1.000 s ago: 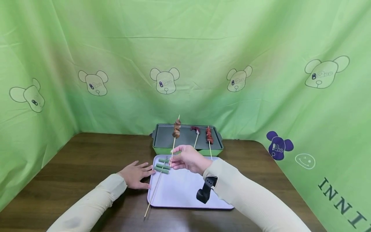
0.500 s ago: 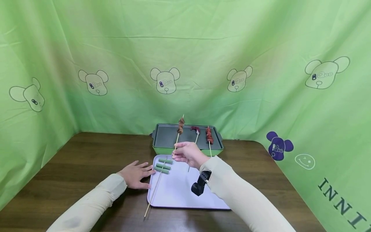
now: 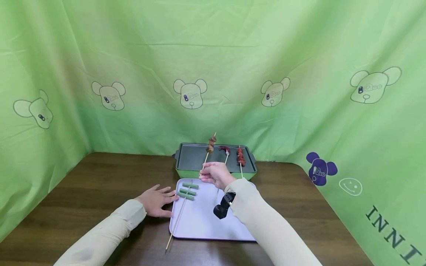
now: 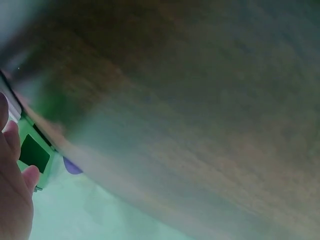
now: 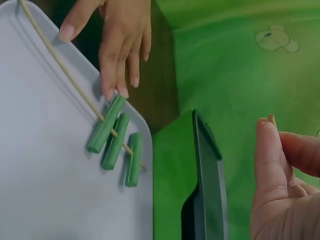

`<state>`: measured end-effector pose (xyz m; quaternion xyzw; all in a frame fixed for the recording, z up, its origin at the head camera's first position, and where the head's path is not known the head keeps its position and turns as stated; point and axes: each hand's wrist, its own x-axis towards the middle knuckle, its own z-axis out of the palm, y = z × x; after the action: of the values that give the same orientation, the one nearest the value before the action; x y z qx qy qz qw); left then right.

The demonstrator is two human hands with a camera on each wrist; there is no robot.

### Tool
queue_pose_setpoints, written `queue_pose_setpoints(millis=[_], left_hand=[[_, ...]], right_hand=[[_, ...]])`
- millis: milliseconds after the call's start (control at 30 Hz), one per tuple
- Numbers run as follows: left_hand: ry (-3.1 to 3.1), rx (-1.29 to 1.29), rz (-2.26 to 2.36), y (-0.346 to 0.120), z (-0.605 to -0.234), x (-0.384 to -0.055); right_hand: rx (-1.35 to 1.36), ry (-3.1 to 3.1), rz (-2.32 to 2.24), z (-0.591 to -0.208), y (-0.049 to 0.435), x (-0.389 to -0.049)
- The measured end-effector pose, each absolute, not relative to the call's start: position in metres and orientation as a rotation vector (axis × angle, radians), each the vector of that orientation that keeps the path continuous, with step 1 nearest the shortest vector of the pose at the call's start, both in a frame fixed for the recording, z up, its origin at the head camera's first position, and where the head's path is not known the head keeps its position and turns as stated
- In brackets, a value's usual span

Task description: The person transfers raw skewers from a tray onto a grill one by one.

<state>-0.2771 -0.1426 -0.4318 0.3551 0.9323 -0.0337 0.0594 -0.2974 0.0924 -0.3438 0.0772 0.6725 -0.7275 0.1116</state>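
Observation:
My right hand [image 3: 217,174] pinches the lower end of a meat skewer [image 3: 211,144], its brown chunks slanting up over the left half of the grill plate [image 3: 189,159]. In the right wrist view thumb and finger meet on the stick's end; the meat is out of that view. My left hand [image 3: 156,201] lies with spread fingers at the left rim of a white tray [image 3: 213,225]. Beside its fingertips a skewer of green vegetable pieces [image 5: 114,134] rests on the tray, its bare stick running past the near rim.
On the grill, a purplish-red skewer [image 3: 225,149] lies right of centre and a red meat skewer [image 3: 240,157] at the right, sticks towards me. The grill's green base [image 3: 188,173] stands just behind the tray. Green printed cloth [image 3: 146,74] hangs behind the wooden table [image 3: 100,184].
My right hand has moved away from me and slightly right, bringing the meat skewer from above the tray's back left to over the grill. The left hand has stayed in place.

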Motion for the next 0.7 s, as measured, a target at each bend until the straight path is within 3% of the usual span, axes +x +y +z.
queue_pose_setpoints(millis=[700], left_hand=[[2.816, 1.071, -0.063, -0.141, -0.431, -0.276]], right_hand=[[0.292, 2.121, -1.965, -0.363, 0.094, -0.305]])
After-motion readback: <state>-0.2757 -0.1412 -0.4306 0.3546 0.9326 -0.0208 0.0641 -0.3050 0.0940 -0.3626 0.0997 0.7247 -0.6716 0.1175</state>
